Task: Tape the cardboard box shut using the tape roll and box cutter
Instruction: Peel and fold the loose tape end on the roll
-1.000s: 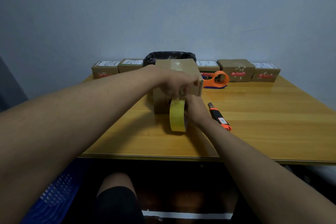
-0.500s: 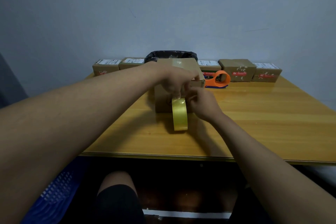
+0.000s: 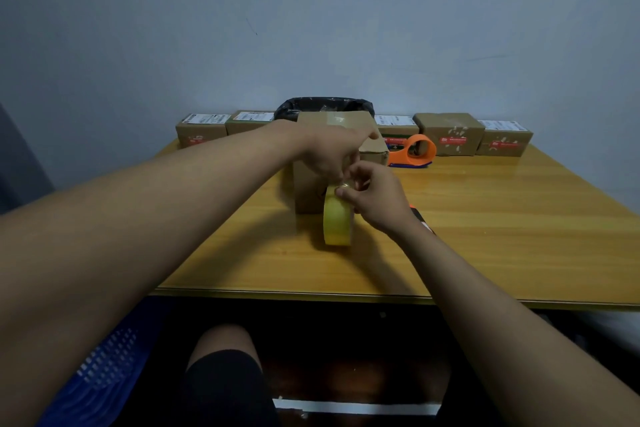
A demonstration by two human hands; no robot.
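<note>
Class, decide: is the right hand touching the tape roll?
Touching. The head view shows the right hand with fingertips pressed on top of the tape roll.

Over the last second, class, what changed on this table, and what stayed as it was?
The right hand rose from the tape roll's side to pinch at its top, beside the left hand, now hiding most of the box cutter. The roll, cardboard box and orange dispenser stayed put.

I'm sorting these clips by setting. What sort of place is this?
Probably a small parcel-packing station: a row of labelled cardboard parcels against the wall, an orange tape dispenser, and a plain wooden table.
</note>
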